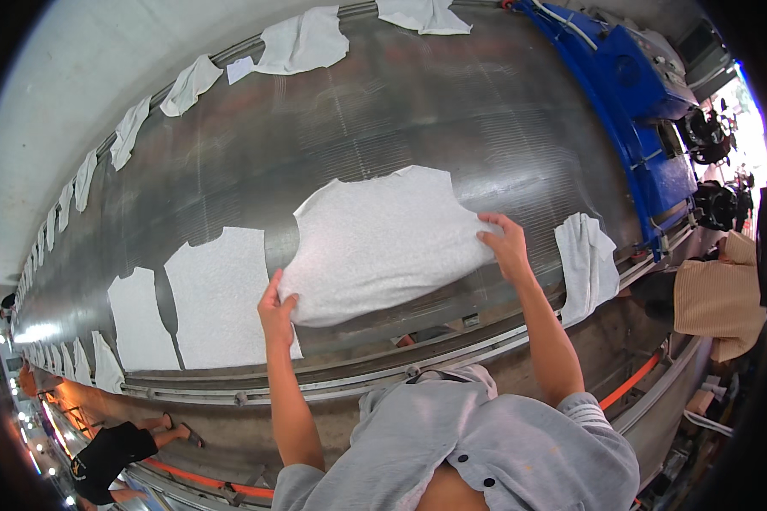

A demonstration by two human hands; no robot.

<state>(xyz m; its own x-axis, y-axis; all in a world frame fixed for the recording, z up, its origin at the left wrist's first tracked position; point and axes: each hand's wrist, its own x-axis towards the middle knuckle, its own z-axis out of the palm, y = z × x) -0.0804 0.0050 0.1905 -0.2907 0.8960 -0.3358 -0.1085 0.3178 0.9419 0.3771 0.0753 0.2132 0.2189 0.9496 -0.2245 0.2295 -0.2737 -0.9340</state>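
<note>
A light grey cut garment panel [383, 238] lies partly on the long dark table [452, 111], its near edge lifted and bulging between my hands. My left hand [276, 308] pinches the panel's near left corner, thumb and fingers closed on the cloth. At the right corner, my right hand [504, 242] grips the fabric between thumb and fingers. Just left of the held piece, a second grey panel [222, 289] lies flat, and a narrower panel [141, 319] lies beyond it. Right of my right forearm, a bunched grey cloth piece [586, 266] hangs over the near edge.
A blue machine frame [631, 111] spans the table's right end. Several grey cloth pieces [302, 41] lie along the far edge. A metal rail [332, 390] runs along the near edge. A person in black [111, 456] is at lower left; a striped cloth [717, 294] is at right.
</note>
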